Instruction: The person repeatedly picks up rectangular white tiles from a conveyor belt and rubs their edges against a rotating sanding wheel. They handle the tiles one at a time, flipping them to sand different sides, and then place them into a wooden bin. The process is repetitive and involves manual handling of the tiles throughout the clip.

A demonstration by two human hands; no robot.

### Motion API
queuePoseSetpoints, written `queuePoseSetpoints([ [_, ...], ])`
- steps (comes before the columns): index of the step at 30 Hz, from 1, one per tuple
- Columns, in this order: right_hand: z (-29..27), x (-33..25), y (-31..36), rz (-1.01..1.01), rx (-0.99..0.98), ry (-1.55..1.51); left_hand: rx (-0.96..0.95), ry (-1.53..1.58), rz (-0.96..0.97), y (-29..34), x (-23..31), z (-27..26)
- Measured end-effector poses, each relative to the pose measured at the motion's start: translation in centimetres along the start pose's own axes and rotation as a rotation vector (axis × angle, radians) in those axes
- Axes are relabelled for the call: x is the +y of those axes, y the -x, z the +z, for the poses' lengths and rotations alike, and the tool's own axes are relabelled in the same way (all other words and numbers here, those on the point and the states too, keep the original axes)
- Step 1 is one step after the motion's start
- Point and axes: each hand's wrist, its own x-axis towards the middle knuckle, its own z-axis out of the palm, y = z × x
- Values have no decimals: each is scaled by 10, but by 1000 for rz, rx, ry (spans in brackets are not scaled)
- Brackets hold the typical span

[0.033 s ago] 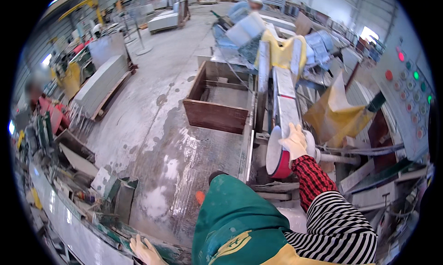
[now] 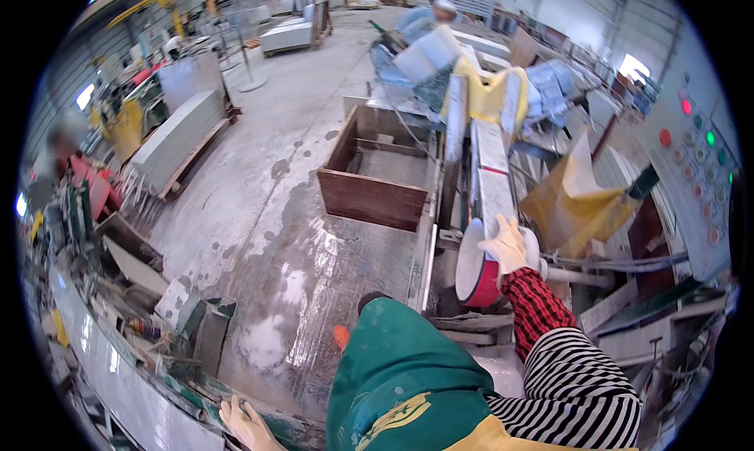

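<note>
My right hand, in a pale glove, lies over the near end of a long, narrow grey-white strip of stone. Its fingers stretch forward along the strip, with the thumb out to the left. Just below the hand is a large, round white roller or wheel with a red band; the hand partly hides it. At the lower left my gloved left hand has its fingers apart, near the edge of a cluttered bench. I see nothing in it. The strip runs away from me under a yellow-draped machine part.
Beside the strip stands an open brown box on the wet floor. A control panel with lit buttons rises at the right, near a yellow-and-white cloth. Another person is beyond the machine. Stone slabs are stacked at left.
The whole view has shifted slightly, so things sit a little lower and to the right. My right hand stays at the strip's near end; my left hand has barely moved.
</note>
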Motion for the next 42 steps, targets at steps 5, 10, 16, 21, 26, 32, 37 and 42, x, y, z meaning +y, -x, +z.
queuePoseSetpoints([
  [5, -43, 10, -20, 149, -122, -785, 211, 322, -299, 39, 118, 100],
  [10, -88, -74, -1, 52, -274, -885, 254, 425, -238, 29, 101, 90],
  [16, -37, -180, 62, -331, -720, -819, -350, -51, -152, 70, 206, 206],
  [21, 15, -265, 167, -1128, -940, -557, -343, 676, -440, 104, 259, 248],
  [26, 79, -307, 278, -1862, -840, -709, -210, 622, -386, 117, 217, 163],
  [32, 90, -316, 249, -2078, -348, -756, 137, 1160, -476, 150, 243, 60],
  [37, 75, -230, 73, -1386, -141, -419, -37, 2100, -377, 183, 224, -17],
  [42, 46, -90, -69, -847, 322, 41, 106, 1405, -338, 200, 236, 0],
])
